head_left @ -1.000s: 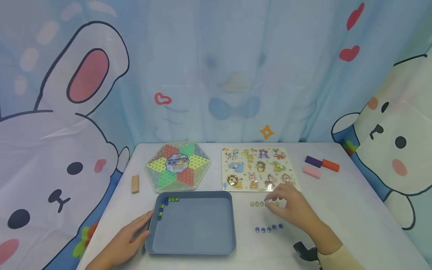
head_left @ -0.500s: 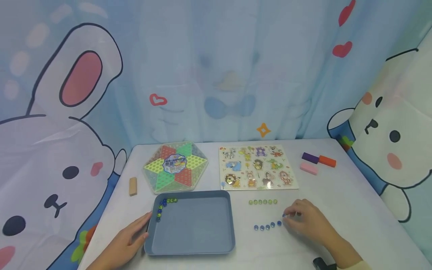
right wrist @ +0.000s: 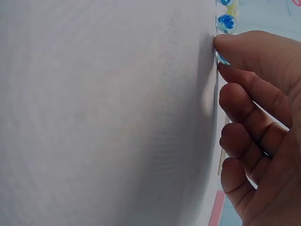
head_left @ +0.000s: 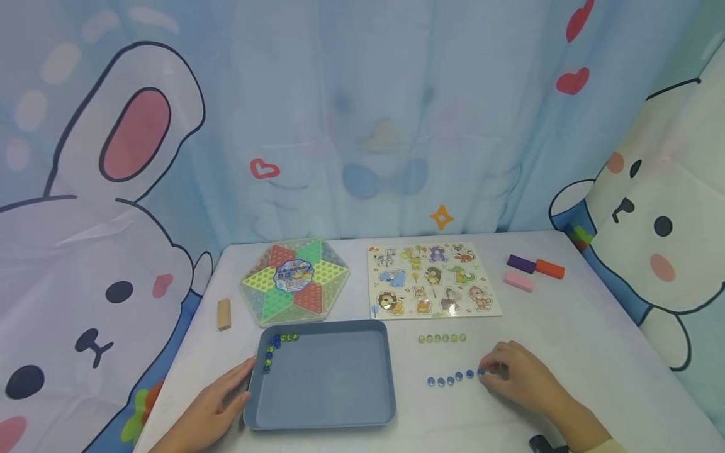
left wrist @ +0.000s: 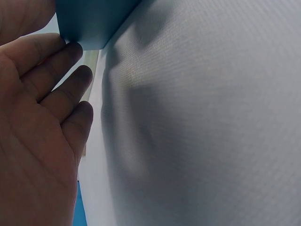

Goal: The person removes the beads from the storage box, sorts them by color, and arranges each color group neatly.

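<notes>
Between thumb and index finger, my right hand (head_left: 523,380) pinches a clear marble with a blue swirl (right wrist: 223,60), at the right end of a row of blue marbles (head_left: 450,380) on the white table. Behind that row runs a second line of yellow-green marbles (head_left: 445,338). My left hand (head_left: 206,402) lies along the left side of a grey-blue tray (head_left: 328,384), its fairly straight fingers touching the tray wall (left wrist: 89,23). Blue and yellow-green marbles (head_left: 276,340) form a bent line in the tray's back left corner.
A hexagonal Chinese checkers board (head_left: 294,277) and an animal puzzle board (head_left: 433,280) lie behind the tray. A wooden block (head_left: 224,314) is at the left. Purple (head_left: 521,263), orange (head_left: 550,269) and pink blocks (head_left: 518,281) sit at the back right.
My right hand has moved from the yellow-green row toward the front right and brought a blue marble down to the end of the blue row. The left hand stays at the tray.
</notes>
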Tool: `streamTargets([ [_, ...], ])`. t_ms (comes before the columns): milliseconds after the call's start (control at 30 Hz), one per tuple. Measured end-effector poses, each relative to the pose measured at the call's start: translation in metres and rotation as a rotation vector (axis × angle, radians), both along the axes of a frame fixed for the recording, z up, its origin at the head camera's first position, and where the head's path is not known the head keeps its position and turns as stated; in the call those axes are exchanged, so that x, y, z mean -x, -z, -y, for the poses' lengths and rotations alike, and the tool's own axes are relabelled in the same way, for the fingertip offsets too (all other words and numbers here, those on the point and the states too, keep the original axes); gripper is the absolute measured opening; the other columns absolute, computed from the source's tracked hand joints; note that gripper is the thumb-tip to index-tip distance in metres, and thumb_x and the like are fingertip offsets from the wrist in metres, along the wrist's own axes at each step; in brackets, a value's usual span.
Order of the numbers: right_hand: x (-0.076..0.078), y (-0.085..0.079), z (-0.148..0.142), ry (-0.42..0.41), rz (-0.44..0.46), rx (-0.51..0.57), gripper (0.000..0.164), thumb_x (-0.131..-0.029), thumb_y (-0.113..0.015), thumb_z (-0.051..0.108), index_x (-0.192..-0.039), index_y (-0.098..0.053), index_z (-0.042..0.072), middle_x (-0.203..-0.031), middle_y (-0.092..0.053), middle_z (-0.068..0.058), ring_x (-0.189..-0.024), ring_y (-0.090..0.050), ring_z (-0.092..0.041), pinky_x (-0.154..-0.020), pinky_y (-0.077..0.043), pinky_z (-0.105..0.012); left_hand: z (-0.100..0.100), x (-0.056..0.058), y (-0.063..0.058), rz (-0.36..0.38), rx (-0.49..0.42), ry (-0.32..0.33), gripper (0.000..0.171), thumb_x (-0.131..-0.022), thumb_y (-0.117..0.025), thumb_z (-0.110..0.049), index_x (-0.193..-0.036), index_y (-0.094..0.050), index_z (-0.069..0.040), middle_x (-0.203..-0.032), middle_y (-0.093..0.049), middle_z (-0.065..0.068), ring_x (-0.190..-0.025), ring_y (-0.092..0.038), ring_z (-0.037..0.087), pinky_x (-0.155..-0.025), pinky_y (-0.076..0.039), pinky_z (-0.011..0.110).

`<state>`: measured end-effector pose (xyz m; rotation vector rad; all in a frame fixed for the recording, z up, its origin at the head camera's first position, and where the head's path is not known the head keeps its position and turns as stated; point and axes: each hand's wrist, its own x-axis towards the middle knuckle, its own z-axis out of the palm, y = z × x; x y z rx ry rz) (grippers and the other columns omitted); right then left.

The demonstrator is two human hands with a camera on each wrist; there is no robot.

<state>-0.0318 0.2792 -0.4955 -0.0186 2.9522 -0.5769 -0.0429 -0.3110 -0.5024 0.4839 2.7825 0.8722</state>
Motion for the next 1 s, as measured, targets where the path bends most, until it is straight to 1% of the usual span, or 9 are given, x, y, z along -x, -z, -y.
streamTargets([
  [133,0.001,-0.001,-0.001,-0.003,0.022,0.023,0.021,-0.078,-0.092,0.032,-0.095,-0.079,0.028,-0.085,-0.063,0.013,-0.084,-0.054,-0.008,-0.08,-0.058,-0.035,0.001,-0.002,0.0,0.001,-0.003,0.0,0.06,-0.109,-0.054,-0.045,-0.161,-0.042,-0.018,-0.165,-0.046,0.004,-0.151,-0.045,0.03,-0.119,-0.047,0.049],
  [233,0.002,-0.008,-0.007,0.003,0.011,0.059,0.027,-0.08,-0.091,0.034,-0.102,-0.08,0.025,-0.09,-0.065,0.011,-0.088,-0.056,-0.01,-0.078,-0.058,-0.032,0.001,-0.002,-0.003,0.005,-0.007,0.0,0.06,-0.109,-0.054,-0.044,-0.161,-0.042,-0.018,-0.165,-0.046,0.004,-0.151,-0.045,0.029,-0.119,-0.047,0.048],
  [333,0.005,-0.02,-0.01,0.01,-0.063,0.096,0.029,-0.082,-0.09,0.032,-0.108,-0.08,0.022,-0.094,-0.067,0.007,-0.09,-0.058,-0.013,-0.073,-0.056,-0.026,0.0,-0.002,-0.004,0.0,-0.003,0.004,0.06,-0.109,-0.054,-0.045,-0.161,-0.042,-0.018,-0.164,-0.046,0.004,-0.15,-0.046,0.03,-0.119,-0.048,0.048],
  [433,0.012,-0.033,-0.005,-0.029,-0.174,0.129,0.029,-0.084,-0.089,0.029,-0.11,-0.08,0.02,-0.096,-0.069,0.003,-0.091,-0.059,-0.016,-0.07,-0.056,-0.023,0.0,-0.002,-0.004,-0.024,0.0,0.006,0.059,-0.108,-0.055,-0.044,-0.16,-0.044,-0.017,-0.163,-0.048,0.004,-0.149,-0.048,0.03,-0.117,-0.049,0.048],
  [500,0.019,-0.039,0.007,-0.078,-0.242,0.149,0.028,-0.084,-0.089,0.027,-0.11,-0.08,0.019,-0.096,-0.07,0.003,-0.092,-0.061,-0.016,-0.072,-0.058,-0.025,0.0,-0.002,-0.003,-0.046,0.003,0.006,0.058,-0.108,-0.056,-0.041,-0.16,-0.044,-0.018,-0.163,-0.049,0.004,-0.148,-0.049,0.03,-0.117,-0.05,0.048],
  [600,0.033,-0.046,0.033,-0.158,-0.294,0.175,0.027,-0.084,-0.089,0.027,-0.109,-0.08,0.022,-0.096,-0.069,0.006,-0.092,-0.062,-0.015,-0.076,-0.06,-0.029,0.001,-0.003,-0.001,-0.068,0.003,0.006,0.057,-0.108,-0.056,-0.04,-0.16,-0.045,-0.018,-0.162,-0.05,0.003,-0.148,-0.05,0.03,-0.116,-0.051,0.047],
  [733,0.055,-0.055,0.081,-0.278,-0.302,0.197,0.025,-0.085,-0.088,0.032,-0.107,-0.08,0.027,-0.096,-0.068,0.012,-0.095,-0.062,-0.012,-0.08,-0.059,-0.03,0.002,-0.002,0.002,-0.065,-0.009,0.008,0.056,-0.109,-0.056,-0.039,-0.16,-0.044,-0.019,-0.163,-0.049,0.003,-0.148,-0.049,0.03,-0.116,-0.05,0.048],
  [900,0.082,-0.064,0.146,-0.467,-0.325,0.206,0.024,-0.087,-0.086,0.034,-0.107,-0.08,0.022,-0.096,-0.069,0.007,-0.093,-0.062,-0.013,-0.079,-0.055,-0.026,0.002,0.001,0.003,-0.072,-0.013,0.012,0.056,-0.109,-0.056,-0.039,-0.161,-0.044,-0.02,-0.163,-0.048,0.002,-0.149,-0.048,0.03,-0.117,-0.049,0.049],
  [1000,0.095,-0.067,0.185,-0.552,-0.313,0.197,0.025,-0.089,-0.084,0.037,-0.108,-0.081,0.02,-0.096,-0.071,0.003,-0.092,-0.061,-0.014,-0.078,-0.053,-0.025,0.001,0.001,0.003,-0.082,-0.009,0.011,0.056,-0.109,-0.056,-0.038,-0.161,-0.043,-0.02,-0.163,-0.048,0.001,-0.149,-0.048,0.029,-0.117,-0.05,0.048],
])
